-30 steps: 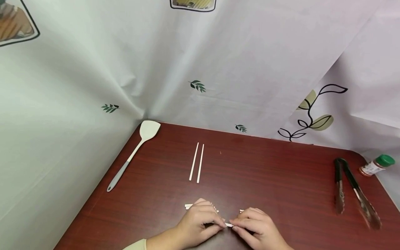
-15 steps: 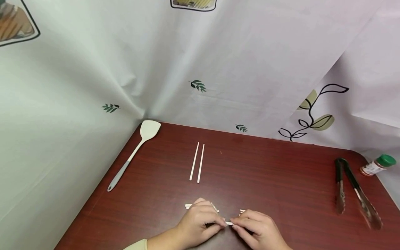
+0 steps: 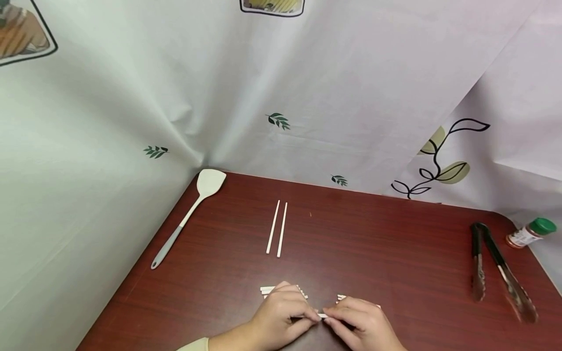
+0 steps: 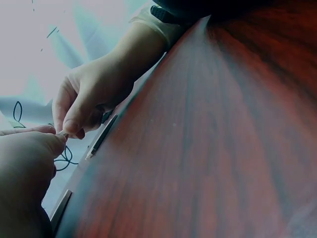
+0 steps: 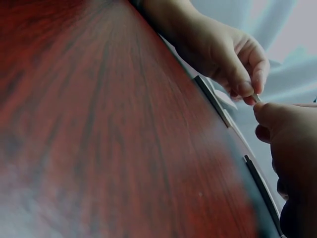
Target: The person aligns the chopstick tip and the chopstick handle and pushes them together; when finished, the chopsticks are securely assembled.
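Observation:
In the head view, my left hand (image 3: 281, 314) and my right hand (image 3: 364, 319) meet near the front of the table. A thin white stick (image 3: 322, 315) runs between them, and each hand pinches one end between thumb and fingers. Most of its length is hidden by the fingers. Behind my left hand lie several white sticks (image 3: 266, 289), partly covered. More white stick ends (image 3: 340, 296) show past my right hand. In the left wrist view a bit of the pinched stick (image 4: 62, 133) shows between the fingertips. Farther back, two long white sticks (image 3: 282, 229) lie side by side.
A white spatula (image 3: 210, 182) with a grey handle lies along the left edge of the dark red table (image 3: 386, 234). On the right are metal tongs (image 3: 500, 263) with black handles and a green-capped spice jar (image 3: 529, 233). White patterned sheets hang behind and at the sides.
Both hands have dipped very slightly toward me, still pinching the stick. A little more of the white sticks behind each hand shows. Everything else has stayed in place.

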Demonstrator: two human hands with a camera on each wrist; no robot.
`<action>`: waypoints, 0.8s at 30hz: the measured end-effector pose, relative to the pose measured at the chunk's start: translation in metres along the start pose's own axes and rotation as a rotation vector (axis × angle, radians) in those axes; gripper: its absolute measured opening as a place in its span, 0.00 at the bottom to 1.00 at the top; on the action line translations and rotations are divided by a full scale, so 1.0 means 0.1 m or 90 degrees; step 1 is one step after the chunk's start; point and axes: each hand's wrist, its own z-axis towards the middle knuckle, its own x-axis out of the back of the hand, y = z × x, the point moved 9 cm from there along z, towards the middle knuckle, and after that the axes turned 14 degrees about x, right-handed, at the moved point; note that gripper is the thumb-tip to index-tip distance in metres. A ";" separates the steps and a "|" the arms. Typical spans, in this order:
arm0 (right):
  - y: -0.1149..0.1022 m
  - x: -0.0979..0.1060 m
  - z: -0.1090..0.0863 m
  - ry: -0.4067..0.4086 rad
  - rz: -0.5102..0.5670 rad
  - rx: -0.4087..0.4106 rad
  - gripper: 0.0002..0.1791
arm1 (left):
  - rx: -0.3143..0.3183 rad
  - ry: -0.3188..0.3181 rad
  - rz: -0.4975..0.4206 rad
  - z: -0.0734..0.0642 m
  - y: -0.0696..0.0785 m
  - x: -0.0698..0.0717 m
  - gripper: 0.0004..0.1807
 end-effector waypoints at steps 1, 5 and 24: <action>0.01 0.00 -0.01 0.002 -0.001 -0.005 0.11 | 0.001 0.001 0.000 0.00 0.00 0.00 0.13; 0.03 0.01 -0.02 0.009 0.001 -0.015 0.12 | 0.004 0.002 -0.003 0.00 -0.01 0.00 0.12; 0.05 -0.04 -0.09 0.000 0.064 -0.030 0.04 | 0.007 -0.007 -0.041 0.00 0.00 -0.02 0.13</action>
